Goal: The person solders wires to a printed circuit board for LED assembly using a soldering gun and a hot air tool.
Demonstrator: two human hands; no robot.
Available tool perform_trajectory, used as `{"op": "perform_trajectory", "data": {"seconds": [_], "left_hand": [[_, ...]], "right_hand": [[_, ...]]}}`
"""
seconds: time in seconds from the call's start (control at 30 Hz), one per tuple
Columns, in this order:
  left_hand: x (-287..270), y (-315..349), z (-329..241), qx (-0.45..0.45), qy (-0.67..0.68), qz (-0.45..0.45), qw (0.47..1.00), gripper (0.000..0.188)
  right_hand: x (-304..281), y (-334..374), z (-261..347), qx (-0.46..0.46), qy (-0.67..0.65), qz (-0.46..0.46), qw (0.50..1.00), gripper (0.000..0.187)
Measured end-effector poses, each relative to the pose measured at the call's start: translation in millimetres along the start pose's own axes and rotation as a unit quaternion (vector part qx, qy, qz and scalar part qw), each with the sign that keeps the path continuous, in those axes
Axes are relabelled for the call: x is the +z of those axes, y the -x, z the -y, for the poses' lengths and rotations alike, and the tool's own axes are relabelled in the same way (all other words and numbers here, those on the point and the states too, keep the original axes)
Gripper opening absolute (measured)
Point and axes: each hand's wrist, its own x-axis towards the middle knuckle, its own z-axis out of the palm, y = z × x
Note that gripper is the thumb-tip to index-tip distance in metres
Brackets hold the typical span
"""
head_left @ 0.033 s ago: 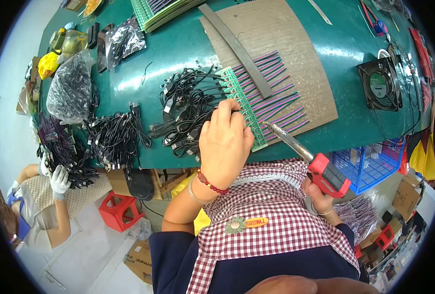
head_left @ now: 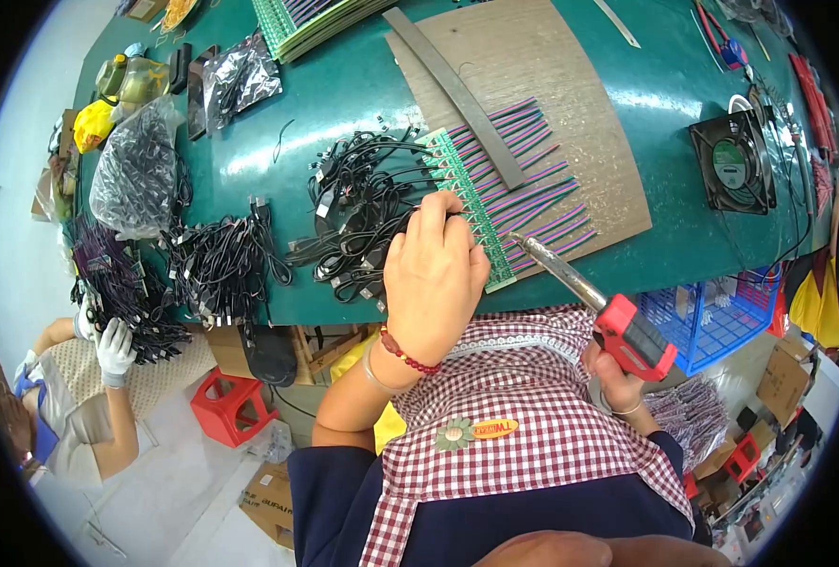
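The circuit board [head_left: 469, 194] lies on the wooden panel [head_left: 590, 123], colored wires right, black cables [head_left: 353, 213] left. The left hand [head_left: 438, 269] has curled fingers at its near left edge; whether they pinch a cable cannot be determined. The right hand [head_left: 616, 383] grips the iron [head_left: 585, 293], tip beside the board. A metal bar [head_left: 462, 104] crosses the far wires. The fan [head_left: 731, 163] stands far right.

Metal soldering-iron shaft [head_left: 565, 277], glossy tabletop [head_left: 330, 90]

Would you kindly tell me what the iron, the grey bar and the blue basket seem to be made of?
Iron: shaft seemingly metal, by its shine; handle likely plastic, smooth, red-black. Bar: probably metal, matt, straight-edged. Basket: apparently plastic, smooth moulded lattice.
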Motion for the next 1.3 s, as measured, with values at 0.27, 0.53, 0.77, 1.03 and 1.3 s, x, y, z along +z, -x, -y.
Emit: {"op": "perform_trajectory", "data": {"seconds": [0.27, 0.53, 0.77, 1.03, 1.3], "left_hand": [[0.3, 0.7, -0.4, -0.012, 0.003, 0.001, 1.0, 0.015], [-0.4, 0.5, -1.6, -0.009, 0.0, 0.001, 1.0, 0.016], [-33.6, 13.6, -1.0, -0.079, 0.044, 0.084, 0.992, 0.018], [-48.2, -32.6, 42.3, -0.031, -0.011, -0.065, 0.997, 0.01], [-17.2, -116.5, 101.2, -0.051, -0.038, 0.224, 0.972, 0.018]], "right_hand": [[6.9, -14.4, 6.9, -0.076, -0.01, -0.008, 0.997, 0.044], [9.4, -14.9, 8.6, -0.068, -0.021, 0.0, 0.997, 0.044], [13.2, -20.7, 9.6, -0.088, -0.072, -0.04, 0.993, 0.043], [8.9, -29.4, 21.3, -0.097, -0.094, -0.045, 0.99, 0.042], [12.4, -31.1, 26.8, -0.133, -0.12, -0.033, 0.983, 0.043]]}}
